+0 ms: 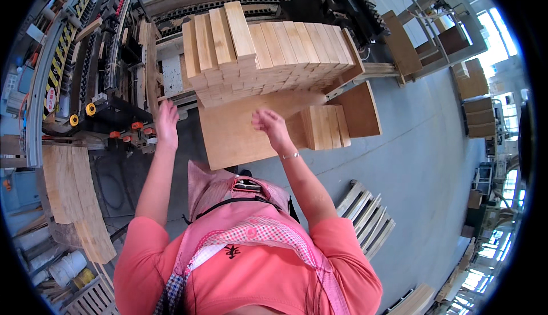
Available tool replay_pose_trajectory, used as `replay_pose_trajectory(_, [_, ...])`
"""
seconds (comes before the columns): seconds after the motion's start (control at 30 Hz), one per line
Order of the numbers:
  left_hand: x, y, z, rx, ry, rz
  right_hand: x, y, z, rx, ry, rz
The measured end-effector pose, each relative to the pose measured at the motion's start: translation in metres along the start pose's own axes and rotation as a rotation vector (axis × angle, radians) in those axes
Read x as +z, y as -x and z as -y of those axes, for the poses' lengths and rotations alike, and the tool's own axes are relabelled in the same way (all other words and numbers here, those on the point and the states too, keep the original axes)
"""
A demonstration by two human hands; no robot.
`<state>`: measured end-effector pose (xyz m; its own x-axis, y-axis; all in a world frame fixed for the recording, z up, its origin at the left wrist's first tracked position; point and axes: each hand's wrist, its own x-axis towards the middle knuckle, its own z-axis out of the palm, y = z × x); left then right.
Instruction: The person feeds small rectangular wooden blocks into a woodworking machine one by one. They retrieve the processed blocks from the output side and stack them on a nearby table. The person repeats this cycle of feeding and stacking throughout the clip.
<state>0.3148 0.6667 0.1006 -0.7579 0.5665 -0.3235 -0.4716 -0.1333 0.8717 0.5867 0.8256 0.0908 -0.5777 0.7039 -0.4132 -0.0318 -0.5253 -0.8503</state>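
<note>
My left hand (167, 124) is raised at the machine's near side, left of the wooden platform, with its fingers stretched out and nothing in it. Over the platform (231, 141) hovers my right hand (272, 126), its fingers loosely bent and slightly apart, also holding nothing. Beyond both hands stands a large stack of light wooden boards (297, 44), packed side by side in several layers; a few boards at its left end (222, 35) rise above the others. A smaller group of boards (325, 126) rests at the platform's right end, beside an upright wooden end panel (359, 109).
To my left is a machine frame with black rails (108, 52), yellow knobs and red clamps (136, 125). Wide wooden panels (71, 195) lie nearer on that side. A slatted pallet (366, 218) sits on the grey floor (416, 161) at right.
</note>
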Motion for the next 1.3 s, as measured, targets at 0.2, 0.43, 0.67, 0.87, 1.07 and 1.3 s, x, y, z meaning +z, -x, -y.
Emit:
replay_pose_trajectory(0.2, [-0.039,0.079,0.070,-0.340,-0.050,-0.020,-0.121,-0.010,-0.099,0.074,0.629,-0.166])
replay_pose_trajectory(0.43, [-0.058,0.132,0.076,-0.503,-0.028,-0.004,-0.306,-0.058,-0.145,0.184,1.257,-0.102])
replay_pose_trajectory(0.67, [-0.124,0.159,0.061,-0.469,0.006,-0.195,-0.229,-0.061,-0.112,0.189,0.900,-0.383])
replay_pose_trajectory(0.87, [-0.158,0.126,0.046,-0.514,-0.006,-0.185,-0.126,-0.049,-0.089,0.188,0.538,-0.261])
replay_pose_trajectory(1.07, [-0.211,0.061,0.000,-0.523,0.055,-0.031,0.111,-0.009,-0.030,0.114,-0.091,0.030])
replay_pose_trajectory(1.3, [-0.286,-0.011,-0.076,-0.484,0.098,0.052,0.183,-0.034,-0.032,0.049,-0.465,-0.079])
